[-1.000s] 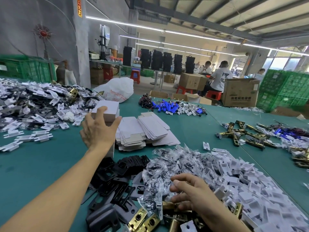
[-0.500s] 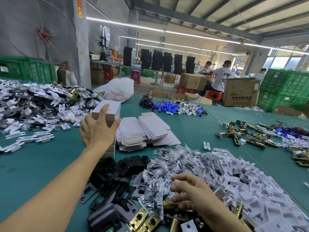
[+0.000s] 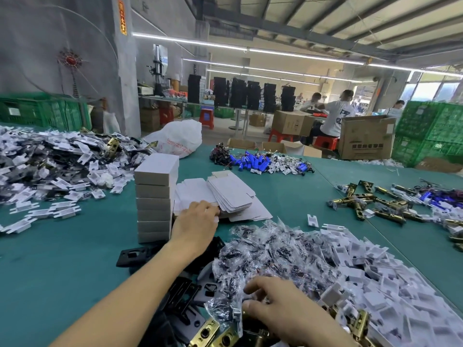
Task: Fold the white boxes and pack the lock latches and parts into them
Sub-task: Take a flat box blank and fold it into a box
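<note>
Fingers (image 3: 211,209) of left hand (image 3: 198,222) curled on flat box blanks (image 3: 230,194), grip unclear | folded white boxes (image 3: 154,196) stacked just left | right hand (image 3: 283,306) curled over bagged parts (image 3: 275,251), hold unclear

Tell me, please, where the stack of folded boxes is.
Head view, left of centre on the green table: the stack stands just left of the flat blanks and the left hand.

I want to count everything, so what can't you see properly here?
Head view: the stacked white boxes are closed, contents hidden.
Left hand: knuckles hide its fingertips, so its grip on the flat box blanks is unclear.
Right hand covers whatever lies under it.
Brass latches: cut off by the bottom edge.
</note>
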A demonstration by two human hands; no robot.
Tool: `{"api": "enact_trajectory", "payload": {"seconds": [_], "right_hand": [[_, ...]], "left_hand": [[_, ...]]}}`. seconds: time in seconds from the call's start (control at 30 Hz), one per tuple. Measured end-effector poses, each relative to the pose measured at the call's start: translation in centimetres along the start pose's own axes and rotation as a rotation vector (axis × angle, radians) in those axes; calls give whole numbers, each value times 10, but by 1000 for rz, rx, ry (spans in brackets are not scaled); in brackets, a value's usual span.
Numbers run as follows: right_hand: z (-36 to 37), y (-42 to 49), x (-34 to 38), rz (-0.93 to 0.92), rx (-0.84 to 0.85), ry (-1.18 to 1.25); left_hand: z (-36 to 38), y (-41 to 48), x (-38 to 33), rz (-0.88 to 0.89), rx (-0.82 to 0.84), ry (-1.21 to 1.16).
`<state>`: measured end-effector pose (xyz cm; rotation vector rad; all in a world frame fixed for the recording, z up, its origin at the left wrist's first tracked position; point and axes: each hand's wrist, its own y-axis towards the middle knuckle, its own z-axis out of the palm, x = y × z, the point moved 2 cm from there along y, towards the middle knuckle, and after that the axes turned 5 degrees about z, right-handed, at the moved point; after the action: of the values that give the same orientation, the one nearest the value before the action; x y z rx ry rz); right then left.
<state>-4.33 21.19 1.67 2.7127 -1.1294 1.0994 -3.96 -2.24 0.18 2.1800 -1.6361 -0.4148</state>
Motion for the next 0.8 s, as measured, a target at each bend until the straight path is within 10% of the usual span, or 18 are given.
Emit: {"api": "enact_trajectory", "payload": {"seconds": [0.27,0.8], "right_hand": [[0,9,-11,-32,1,-57],[-1,17,-15,-7,-3,-16]], "left_hand": [[25,22,20,-337,245,23],[41,41,38,-197,303,321]]}}
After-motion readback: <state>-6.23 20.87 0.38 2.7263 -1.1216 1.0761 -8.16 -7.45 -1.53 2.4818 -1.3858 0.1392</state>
